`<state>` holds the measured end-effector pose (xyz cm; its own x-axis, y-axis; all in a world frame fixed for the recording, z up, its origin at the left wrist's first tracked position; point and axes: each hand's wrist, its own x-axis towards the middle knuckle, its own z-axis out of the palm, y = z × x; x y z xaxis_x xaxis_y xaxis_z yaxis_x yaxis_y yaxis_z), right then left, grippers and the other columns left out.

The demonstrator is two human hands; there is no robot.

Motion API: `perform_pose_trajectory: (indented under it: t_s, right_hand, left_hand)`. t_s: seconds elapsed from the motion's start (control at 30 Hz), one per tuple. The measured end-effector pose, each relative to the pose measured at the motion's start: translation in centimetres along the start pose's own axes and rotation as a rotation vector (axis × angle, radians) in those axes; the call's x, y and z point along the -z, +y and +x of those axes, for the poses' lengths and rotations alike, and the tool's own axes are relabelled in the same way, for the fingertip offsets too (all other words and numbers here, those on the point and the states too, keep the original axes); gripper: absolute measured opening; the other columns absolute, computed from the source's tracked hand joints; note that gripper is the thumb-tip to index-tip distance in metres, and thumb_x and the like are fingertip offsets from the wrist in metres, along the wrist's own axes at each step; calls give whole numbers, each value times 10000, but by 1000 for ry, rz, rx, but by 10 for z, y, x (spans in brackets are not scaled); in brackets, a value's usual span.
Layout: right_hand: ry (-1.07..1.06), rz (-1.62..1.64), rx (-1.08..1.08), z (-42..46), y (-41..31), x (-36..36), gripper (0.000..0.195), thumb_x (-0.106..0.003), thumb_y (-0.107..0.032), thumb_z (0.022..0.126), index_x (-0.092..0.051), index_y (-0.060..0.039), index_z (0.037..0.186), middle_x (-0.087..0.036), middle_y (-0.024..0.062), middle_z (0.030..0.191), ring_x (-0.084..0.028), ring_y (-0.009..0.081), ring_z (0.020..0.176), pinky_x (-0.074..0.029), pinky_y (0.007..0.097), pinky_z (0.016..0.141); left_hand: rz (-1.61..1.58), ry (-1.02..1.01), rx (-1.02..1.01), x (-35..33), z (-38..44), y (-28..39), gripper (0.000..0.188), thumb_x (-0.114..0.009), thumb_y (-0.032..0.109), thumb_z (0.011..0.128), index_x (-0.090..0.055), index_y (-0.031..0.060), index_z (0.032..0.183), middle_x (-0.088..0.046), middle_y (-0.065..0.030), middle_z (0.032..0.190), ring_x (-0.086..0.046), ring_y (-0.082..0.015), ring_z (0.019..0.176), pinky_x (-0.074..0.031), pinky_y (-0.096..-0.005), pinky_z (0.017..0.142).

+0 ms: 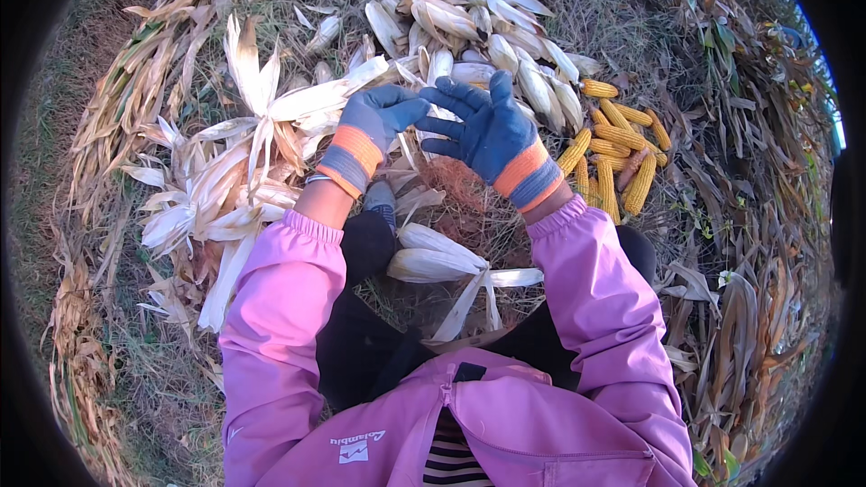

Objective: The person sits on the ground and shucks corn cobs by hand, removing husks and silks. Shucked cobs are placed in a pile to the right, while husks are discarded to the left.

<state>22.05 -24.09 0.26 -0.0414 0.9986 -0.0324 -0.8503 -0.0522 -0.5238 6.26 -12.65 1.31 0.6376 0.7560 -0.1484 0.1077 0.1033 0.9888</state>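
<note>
Both my hands wear blue-coated work gloves with orange and grey cuffs. My left hand has its thumb and fingers brought together, pointing right; whether anything thin is pinched there cannot be seen. Fingers spread and palm showing, my right hand holds nothing visible, its fingertips close to the left hand's. Pale stripped corn husks lie beyond and left of my left hand. Above both hands is a pile of corn ears in dry husks. Husked yellow corn cobs lie heaped right of my right hand.
Between my legs lies a pair of husk-covered ears with leaves pulled back. More loose husks spread at left. Dry corn stalks line the left and right. My shoe shows below my left hand, on dry grass.
</note>
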Motion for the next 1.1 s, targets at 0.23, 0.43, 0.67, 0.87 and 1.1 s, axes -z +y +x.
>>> perform_pose_trajectory:
  t_s: [0.23, 0.43, 0.67, 0.87, 1.1]
  right_hand:
    - [-59, 168, 28, -2, -5, 1, 815, -408, -682, 833, -436, -15, 1302, -513, 198, 1275, -531, 381, 1131, -437, 525, 941]
    - [-156, 279, 35, -3, -8, -1, 822, -352, -676, 859, -413, -1, 1323, -514, 215, 1272, -533, 379, 1134, -422, 526, 963]
    - [-157, 310, 51, -3, -9, -7, 839, -393, -681, 838, -414, 11, 1313, -517, 236, 1256, -546, 396, 1108, -436, 538, 951]
    - [-185, 351, 62, -2, -10, -6, 830, -355, -670, 859, -392, 16, 1325, -514, 251, 1251, -539, 402, 1115, -438, 540, 949]
    - [-167, 365, 101, -2, -11, -5, 827, -355, -664, 858, -390, 18, 1324, -499, 258, 1266, -533, 408, 1121, -442, 530, 951]
  left_hand:
    - [-144, 178, -132, 17, -1, 15, 110, -683, 107, 804, -681, 24, 877, -652, -5, 790, -557, -85, 681, -451, -219, 633]
    - [323, 205, -196, 36, 5, 14, 96, -660, 102, 806, -667, 22, 859, -662, -20, 788, -561, -97, 670, -465, -246, 633]
    - [528, 28, -349, 30, 1, 5, 244, -583, 58, 846, -617, -12, 1077, -640, -73, 986, -576, -121, 889, -453, -235, 815]
    - [336, -218, -115, 14, -22, 36, 316, -564, 206, 906, -600, -44, 1095, -641, -69, 983, -575, -105, 896, -453, -234, 825]
    - [203, -355, -118, 3, -26, 39, 310, -701, 169, 818, -633, -32, 1044, -656, -62, 953, -580, -99, 862, -465, -233, 781]
